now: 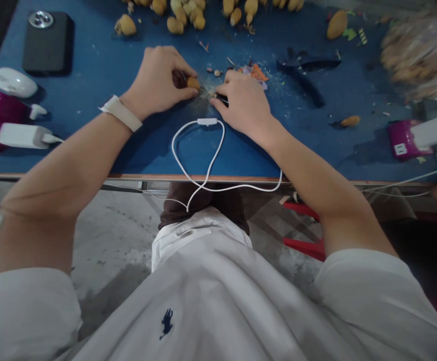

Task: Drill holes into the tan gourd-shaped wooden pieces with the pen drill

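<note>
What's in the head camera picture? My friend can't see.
A left hand holds a small brownish piece, and the right hand a thin dark tool, over a blue table. A white cord and dark pliers lie nearby.

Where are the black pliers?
In the head view, the black pliers lie on the blue table, right of the right hand and the orange scrap.

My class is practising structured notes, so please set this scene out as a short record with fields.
Left hand: holding a small orange-tan piece
Right hand: holding a slim dark tool, pointed toward the piece
Surface: blue tabletop
Near edge: looped white cord with inline switch
Far side: tan pieces
Beyond left wrist: dark phone, white oval case
</note>
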Demonstrator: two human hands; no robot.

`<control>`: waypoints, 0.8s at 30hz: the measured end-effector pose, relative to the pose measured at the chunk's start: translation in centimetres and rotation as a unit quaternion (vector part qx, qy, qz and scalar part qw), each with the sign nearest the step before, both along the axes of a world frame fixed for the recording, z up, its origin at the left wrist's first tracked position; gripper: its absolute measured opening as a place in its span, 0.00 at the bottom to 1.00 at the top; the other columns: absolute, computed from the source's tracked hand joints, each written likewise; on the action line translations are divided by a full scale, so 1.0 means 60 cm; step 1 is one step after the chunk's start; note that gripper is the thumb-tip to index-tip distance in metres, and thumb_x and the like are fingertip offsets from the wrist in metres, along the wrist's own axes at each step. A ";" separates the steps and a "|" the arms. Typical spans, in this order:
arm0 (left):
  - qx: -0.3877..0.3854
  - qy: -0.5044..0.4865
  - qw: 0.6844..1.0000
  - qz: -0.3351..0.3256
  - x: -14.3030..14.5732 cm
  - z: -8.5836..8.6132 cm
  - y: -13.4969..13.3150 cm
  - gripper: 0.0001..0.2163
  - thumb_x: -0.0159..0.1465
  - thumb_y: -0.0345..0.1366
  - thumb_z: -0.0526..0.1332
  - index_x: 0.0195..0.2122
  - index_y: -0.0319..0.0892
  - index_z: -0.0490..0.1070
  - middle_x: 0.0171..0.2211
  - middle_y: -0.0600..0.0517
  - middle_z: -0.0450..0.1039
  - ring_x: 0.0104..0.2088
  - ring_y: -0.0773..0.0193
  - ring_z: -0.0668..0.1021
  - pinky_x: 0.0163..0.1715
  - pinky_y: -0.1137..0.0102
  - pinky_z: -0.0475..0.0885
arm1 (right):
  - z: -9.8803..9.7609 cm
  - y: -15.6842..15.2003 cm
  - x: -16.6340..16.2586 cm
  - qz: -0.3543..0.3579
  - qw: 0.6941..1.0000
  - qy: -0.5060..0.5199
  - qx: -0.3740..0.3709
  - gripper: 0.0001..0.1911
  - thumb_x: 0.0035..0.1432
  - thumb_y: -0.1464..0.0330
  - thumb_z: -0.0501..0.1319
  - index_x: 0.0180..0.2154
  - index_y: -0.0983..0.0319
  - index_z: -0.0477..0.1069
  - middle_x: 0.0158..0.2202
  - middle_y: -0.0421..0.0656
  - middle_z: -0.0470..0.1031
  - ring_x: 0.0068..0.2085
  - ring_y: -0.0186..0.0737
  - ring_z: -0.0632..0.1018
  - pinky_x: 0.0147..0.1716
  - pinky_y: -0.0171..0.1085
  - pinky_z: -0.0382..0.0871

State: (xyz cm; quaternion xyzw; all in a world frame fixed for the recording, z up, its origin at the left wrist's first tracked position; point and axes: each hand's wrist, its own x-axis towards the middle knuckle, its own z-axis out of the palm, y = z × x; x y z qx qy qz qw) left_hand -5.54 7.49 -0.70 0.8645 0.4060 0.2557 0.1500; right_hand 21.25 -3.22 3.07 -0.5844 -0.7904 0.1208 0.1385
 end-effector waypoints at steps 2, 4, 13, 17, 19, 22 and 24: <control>0.002 0.004 1.000 -0.004 0.001 -0.003 0.003 0.21 0.69 0.60 0.78 0.56 0.58 0.97 0.58 0.45 0.92 0.62 0.35 0.87 0.74 0.35 0.82 | 0.000 0.000 -0.002 0.002 1.000 0.010 -0.001 0.15 0.82 0.48 0.66 0.45 0.41 0.90 0.54 0.54 0.90 0.70 0.77 0.82 0.57 0.63 0.79; 0.012 0.009 1.000 -0.005 0.002 -0.005 0.004 0.24 0.69 0.63 0.77 0.57 0.55 0.97 0.58 0.44 0.92 0.63 0.35 0.88 0.74 0.35 0.81 | -0.001 0.000 -0.003 0.006 1.000 0.009 0.006 0.15 0.82 0.51 0.65 0.44 0.43 0.89 0.58 0.54 0.90 0.70 0.77 0.83 0.60 0.64 0.78; -0.005 -0.006 1.000 0.014 0.007 0.011 -0.014 0.24 0.66 0.66 0.74 0.55 0.62 0.97 0.58 0.48 0.94 0.62 0.35 0.87 0.78 0.34 0.79 | 0.001 -0.002 0.002 0.005 1.000 -0.013 -0.002 0.19 0.82 0.48 0.61 0.47 0.39 0.92 0.52 0.52 0.92 0.72 0.77 0.82 0.57 0.65 0.79; -0.017 0.000 1.000 0.016 0.009 0.014 -0.016 0.24 0.65 0.64 0.75 0.56 0.62 0.97 0.62 0.48 0.93 0.63 0.33 0.88 0.79 0.32 0.78 | 0.002 -0.001 0.001 0.006 1.000 -0.010 -0.008 0.23 0.80 0.44 0.60 0.53 0.39 0.94 0.52 0.54 0.92 0.72 0.79 0.81 0.56 0.67 0.79; -0.033 -0.002 0.999 0.016 0.009 0.015 -0.016 0.22 0.64 0.63 0.76 0.55 0.67 0.97 0.62 0.51 0.93 0.63 0.33 0.87 0.80 0.33 0.77 | 0.003 -0.001 -0.002 0.003 1.000 -0.001 -0.009 0.24 0.79 0.41 0.62 0.54 0.40 0.94 0.53 0.55 0.92 0.73 0.81 0.81 0.57 0.68 0.79; -0.037 -0.007 0.999 0.016 0.009 0.018 -0.016 0.21 0.64 0.63 0.76 0.54 0.67 0.96 0.62 0.52 0.93 0.61 0.35 0.87 0.79 0.34 0.78 | 0.003 -0.002 -0.005 0.008 1.000 0.011 -0.002 0.23 0.79 0.40 0.64 0.52 0.42 0.94 0.54 0.56 0.91 0.71 0.81 0.82 0.57 0.68 0.78; -0.029 0.005 0.999 0.015 0.010 0.018 -0.015 0.22 0.64 0.64 0.74 0.55 0.67 0.96 0.60 0.52 0.93 0.58 0.37 0.87 0.77 0.34 0.79 | 0.002 -0.002 -0.006 0.010 1.000 0.007 0.004 0.21 0.81 0.42 0.64 0.51 0.43 0.93 0.54 0.56 0.91 0.70 0.80 0.82 0.58 0.66 0.78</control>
